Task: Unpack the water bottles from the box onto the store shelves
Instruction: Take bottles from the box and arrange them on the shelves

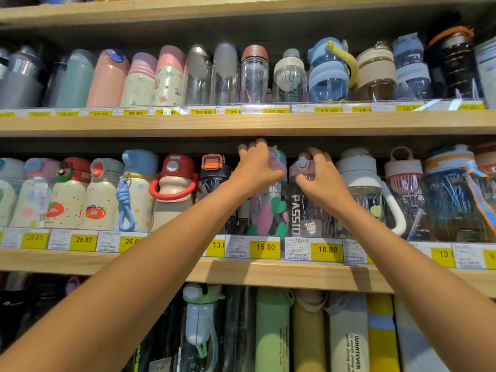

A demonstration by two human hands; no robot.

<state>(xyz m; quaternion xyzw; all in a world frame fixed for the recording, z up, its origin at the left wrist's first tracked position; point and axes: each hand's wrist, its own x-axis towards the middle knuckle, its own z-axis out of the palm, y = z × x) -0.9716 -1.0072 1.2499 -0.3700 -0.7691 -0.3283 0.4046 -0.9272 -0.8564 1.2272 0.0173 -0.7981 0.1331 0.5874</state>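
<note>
Both arms reach up to the middle shelf point(268, 275). My left hand point(256, 170) grips the top of a clear bottle with pink and green blotches point(269, 213), which stands upright above the 15.80 price tag. My right hand point(320, 175) grips the mauve lid of a clear bottle printed PASSION point(306, 208), right beside it above the 18.80 tag. The two bottles stand side by side and nearly touch. No box is in view.
Bottles fill the row on both sides: a black one with an orange lid point(213, 170) at the left, a large clear one with a white handle point(367, 189) at the right. Full shelves run above point(241, 122) and below.
</note>
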